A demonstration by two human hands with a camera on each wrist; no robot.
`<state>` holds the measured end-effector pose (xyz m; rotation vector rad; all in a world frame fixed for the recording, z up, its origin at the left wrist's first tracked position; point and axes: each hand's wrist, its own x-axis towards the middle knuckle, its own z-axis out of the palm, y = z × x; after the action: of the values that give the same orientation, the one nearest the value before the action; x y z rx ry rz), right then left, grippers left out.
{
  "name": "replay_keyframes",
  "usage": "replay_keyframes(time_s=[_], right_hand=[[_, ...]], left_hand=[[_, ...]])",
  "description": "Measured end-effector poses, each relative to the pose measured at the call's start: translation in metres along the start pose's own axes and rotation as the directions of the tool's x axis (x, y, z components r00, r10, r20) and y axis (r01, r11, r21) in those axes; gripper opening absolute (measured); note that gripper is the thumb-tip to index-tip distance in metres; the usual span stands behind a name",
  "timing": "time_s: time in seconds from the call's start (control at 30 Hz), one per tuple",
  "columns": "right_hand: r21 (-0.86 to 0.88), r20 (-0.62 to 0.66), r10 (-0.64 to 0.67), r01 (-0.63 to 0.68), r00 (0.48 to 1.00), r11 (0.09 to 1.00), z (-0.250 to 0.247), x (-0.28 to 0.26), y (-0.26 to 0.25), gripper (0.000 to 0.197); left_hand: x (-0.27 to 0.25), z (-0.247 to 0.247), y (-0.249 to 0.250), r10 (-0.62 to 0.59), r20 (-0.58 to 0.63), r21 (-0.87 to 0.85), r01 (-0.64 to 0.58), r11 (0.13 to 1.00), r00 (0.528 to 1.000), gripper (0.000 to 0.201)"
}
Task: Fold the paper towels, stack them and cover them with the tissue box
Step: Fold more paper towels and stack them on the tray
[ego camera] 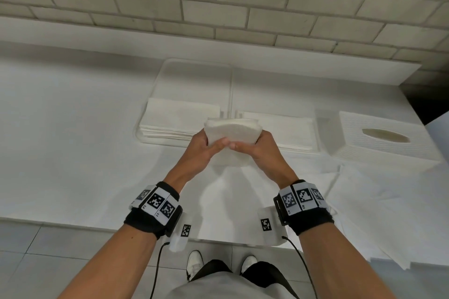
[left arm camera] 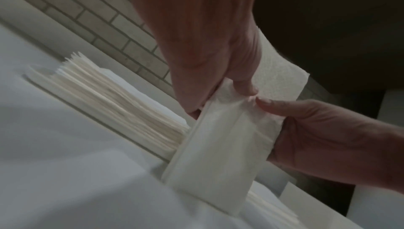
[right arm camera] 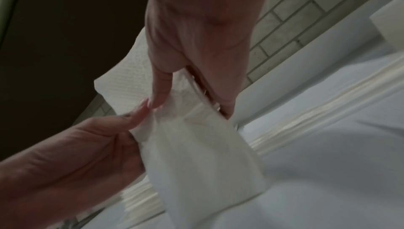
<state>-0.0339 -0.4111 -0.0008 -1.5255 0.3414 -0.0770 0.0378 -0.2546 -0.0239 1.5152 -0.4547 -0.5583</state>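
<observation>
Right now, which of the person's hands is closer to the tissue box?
The right. The right hand grips the folded paper towel with the tissue box off to its right; the left hand holds the towel's other side, farther from the box.

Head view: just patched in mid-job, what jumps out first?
Dead centre, the left hand and right hand pinch a folded paper towel above the white counter, thumbs nearly meeting. Just behind them sit two stacks of towels: the left stack in a white tray, the right stack beside it. The white tissue box stands at the far right, oval opening up.
</observation>
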Motion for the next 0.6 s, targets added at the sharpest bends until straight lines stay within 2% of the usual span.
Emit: replay_keyframes(time_s=[0.1, 0.17, 0.27, 0.37, 0.43, 0.5, 0.6], right_hand=[[-0.044, -0.022, -0.084, 0.083, 0.996, 0.996, -0.013, -0.002, -0.019, 0.032], [-0.053, 0.033, -0.123, 0.125, 0.992, 0.991, -0.021, -0.001, -0.035, 0.024], [-0.26, 0.144, -0.06, 0.096, 0.988, 0.961, -0.025, 0.005, -0.044, 0.017], [-0.394, 0.129, -0.022, 0.071, 0.991, 0.916, -0.031, 0.007, -0.033, 0.005], [-0.351, 0.045, -0.031, 0.045, 0.999, 0.935, -0.042, 0.003, -0.023, 0.012], [-0.197, -0.033, -0.015, 0.008, 0.999, 0.98, -0.052, -0.006, -0.014, 0.016], [0.086, -0.071, 0.028, -0.022, 0.997, 0.996, -0.057, -0.014, 0.004, 0.024]], left_hand=[[0.004, -0.01, 0.015, 0.035, -0.049, 0.111, -0.029, 0.993, 0.998, 0.029], [0.009, -0.015, 0.024, 0.042, -0.014, 0.23, -0.038, 0.973, 0.999, 0.028], [0.016, -0.013, 0.032, 0.016, 0.111, 0.357, -0.055, 0.932, 0.994, 0.018], [0.02, -0.015, 0.034, -0.037, 0.166, 0.403, -0.033, 0.915, 0.985, 0.016], [0.017, -0.03, 0.031, -0.08, 0.152, 0.359, 0.021, 0.933, 0.985, 0.014], [0.012, -0.048, 0.023, -0.114, 0.084, 0.264, 0.088, 0.961, 0.99, 0.018], [0.006, -0.062, 0.005, -0.157, 0.013, -0.048, 0.157, 0.986, 0.988, 0.046]])
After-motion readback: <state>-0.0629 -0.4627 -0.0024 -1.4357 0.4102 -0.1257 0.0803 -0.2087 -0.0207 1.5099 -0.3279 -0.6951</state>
